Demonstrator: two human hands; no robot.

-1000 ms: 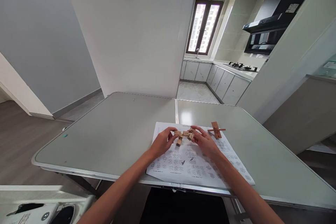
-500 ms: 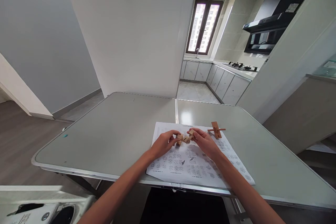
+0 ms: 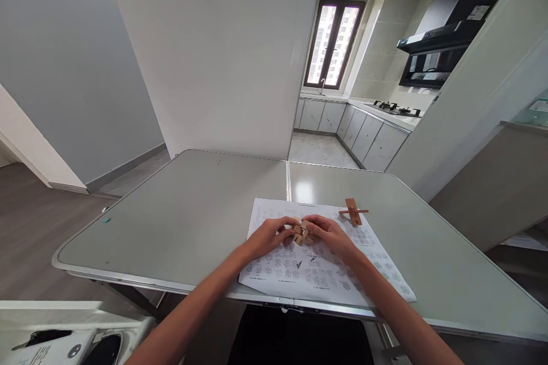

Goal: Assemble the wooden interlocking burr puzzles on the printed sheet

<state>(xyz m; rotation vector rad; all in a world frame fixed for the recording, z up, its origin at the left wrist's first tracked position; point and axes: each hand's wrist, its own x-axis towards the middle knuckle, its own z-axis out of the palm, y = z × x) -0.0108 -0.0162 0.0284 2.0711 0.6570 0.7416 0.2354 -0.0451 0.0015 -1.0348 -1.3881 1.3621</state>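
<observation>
A small cluster of wooden puzzle blocks (image 3: 301, 231) sits between my two hands, just above a printed instruction sheet (image 3: 317, 265). My left hand (image 3: 268, 236) curls its fingers round the left side of the blocks. Pressing in from the other side, my right hand (image 3: 331, 234) grips them with bent fingers. Both hands nearly meet around the blocks. A second wooden piece, a cross-shaped puzzle (image 3: 353, 211), lies on the sheet's far right corner, apart from both hands.
The sheet lies on a grey folding table (image 3: 180, 217) with a seam down its middle. A white box and dark items (image 3: 55, 348) sit low at the near left. Behind the table stand a white wall and a kitchen counter (image 3: 377, 125).
The wooden blocks were spread in a row between my fingertips; now both hands have closed together and bunched them into a tight cluster, slightly nearer to me.
</observation>
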